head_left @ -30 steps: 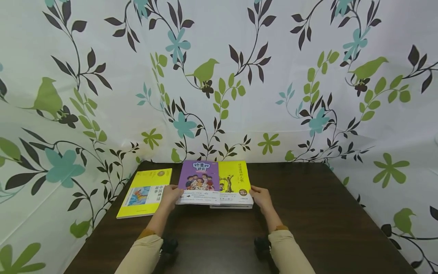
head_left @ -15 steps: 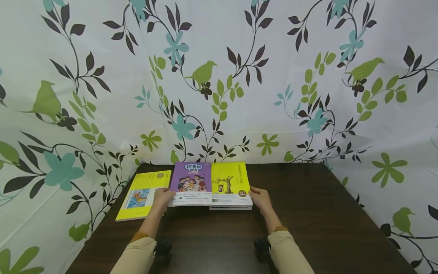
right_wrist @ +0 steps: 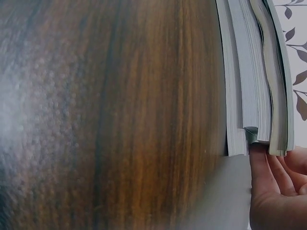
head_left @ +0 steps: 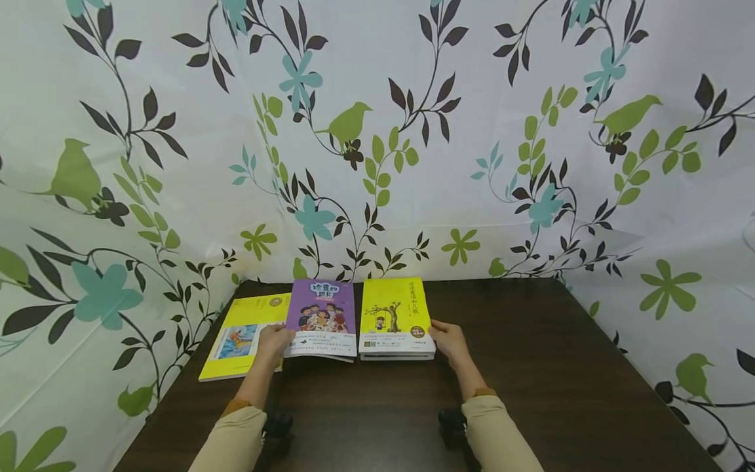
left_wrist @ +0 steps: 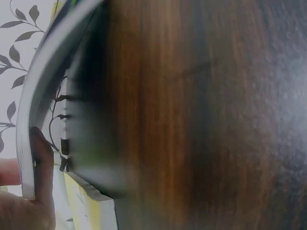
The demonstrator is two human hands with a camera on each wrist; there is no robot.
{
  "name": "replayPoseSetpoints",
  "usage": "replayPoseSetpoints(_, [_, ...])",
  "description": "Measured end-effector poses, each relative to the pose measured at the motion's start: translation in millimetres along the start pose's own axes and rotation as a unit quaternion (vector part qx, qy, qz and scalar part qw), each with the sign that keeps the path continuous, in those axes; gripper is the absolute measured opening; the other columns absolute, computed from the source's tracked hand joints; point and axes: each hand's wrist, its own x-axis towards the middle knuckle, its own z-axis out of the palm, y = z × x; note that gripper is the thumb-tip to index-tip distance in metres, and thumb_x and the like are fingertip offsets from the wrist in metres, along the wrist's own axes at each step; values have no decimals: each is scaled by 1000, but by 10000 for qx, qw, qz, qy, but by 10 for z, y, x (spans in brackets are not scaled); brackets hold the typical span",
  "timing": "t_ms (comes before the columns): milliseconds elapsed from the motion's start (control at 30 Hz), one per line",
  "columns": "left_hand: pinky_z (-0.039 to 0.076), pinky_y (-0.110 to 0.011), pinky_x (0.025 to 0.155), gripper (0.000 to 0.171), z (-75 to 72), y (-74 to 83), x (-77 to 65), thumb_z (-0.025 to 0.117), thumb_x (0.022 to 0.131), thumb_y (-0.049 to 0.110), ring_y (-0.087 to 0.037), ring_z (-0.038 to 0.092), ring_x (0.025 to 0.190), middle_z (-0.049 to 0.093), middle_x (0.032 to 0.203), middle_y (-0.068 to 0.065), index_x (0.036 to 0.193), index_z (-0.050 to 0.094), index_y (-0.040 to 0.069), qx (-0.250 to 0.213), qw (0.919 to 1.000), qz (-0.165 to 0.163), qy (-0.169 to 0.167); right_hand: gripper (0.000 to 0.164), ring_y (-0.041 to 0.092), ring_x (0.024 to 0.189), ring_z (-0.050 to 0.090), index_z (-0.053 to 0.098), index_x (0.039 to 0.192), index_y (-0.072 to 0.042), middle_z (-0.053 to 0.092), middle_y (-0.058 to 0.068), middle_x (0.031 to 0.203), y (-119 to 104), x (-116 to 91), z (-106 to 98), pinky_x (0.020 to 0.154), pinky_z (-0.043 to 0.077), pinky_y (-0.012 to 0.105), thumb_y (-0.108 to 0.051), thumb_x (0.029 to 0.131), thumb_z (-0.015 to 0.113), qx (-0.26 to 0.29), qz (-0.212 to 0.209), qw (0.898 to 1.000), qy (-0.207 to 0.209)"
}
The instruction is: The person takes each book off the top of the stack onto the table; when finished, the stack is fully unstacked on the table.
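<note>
Unstacking looks partway: yellow book down at left on tabletop, purple book pinched aloft in left hand's fingers, not yet laid, right hand's gripping yellow-topped stack.

The left book lies on the table; the middle book is above the table, overlapping the left book in the head view; at its right, after a narrow gap, is the stack; the left hand holds the middle book's left edge; the right hand is at the stack's right; behind everything is the cloth.
</note>
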Motion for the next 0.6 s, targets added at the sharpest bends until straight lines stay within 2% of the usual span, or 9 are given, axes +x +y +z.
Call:
replayPoseSetpoints(33, [47, -42, 91, 52, 5, -14, 2, 48, 95, 10, -38, 51, 110, 46, 126, -30, 141, 38, -12, 18, 10000, 0, 7, 41, 41, 128, 49, 55, 134, 4, 56, 26, 135, 0, -2, 0, 106, 39, 55, -13, 97, 55, 12, 16, 10000, 5])
replayPoseSetpoints(167, [47, -33, 71, 49, 37, -104, 1, 50, 95, 11, -34, 56, 99, 50, 119, -27, 139, 42, -9, 74, 9997, -203, 93, 41, 40, 127, 51, 55, 134, 4, 57, 26, 134, 16, 3, 10, 105, 40, 54, -13, 97, 55, -11, 63, 10000, 7])
replayPoseSetpoints(267, [48, -31, 66, 47, 62, -174, 8, 50, 95, 10, -34, 58, 94, 52, 116, -27, 136, 44, -11, 67, 9997, -207, 135, 41, 40, 126, 51, 56, 134, 4, 57, 26, 133, 33, 10, 19, 104, 41, 54, -13, 97, 55, -20, 19, 10000, -10])
replayPoseSetpoints(400, [51, -40, 82, 50, 96, -185, 30, 50, 94, 8, -38, 56, 103, 49, 119, -31, 138, 41, -14, 130, 9998, -52, 140, 41, 40, 125, 52, 56, 133, 5, 57, 26, 133, 47, 16, 23, 103, 43, 53, -13, 96, 55, 5, -90, 10000, -6])
replayPoseSetpoints(500, [46, -48, 95, 53, 131, -150, 58, 50, 94, 6, -41, 50, 110, 45, 123, -32, 141, 36, -14, 237, 9997, -54, 102, 41, 40, 125, 53, 56, 133, 5, 57, 26, 133, 42, 21, 21, 103, 43, 53, -13, 97, 55, 27, -77, 10000, 36])
replayPoseSetpoints(600, [41, -52, 104, 54, 154, -125, 77, 51, 94, 5, -43, 46, 115, 43, 128, -34, 141, 34, -15, 366, 9993, -41, 78, 41, 42, 126, 51, 55, 133, 5, 56, 27, 135, 25, 30, 14, 104, 41, 55, -13, 97, 54, -9, -75, 10000, 44])
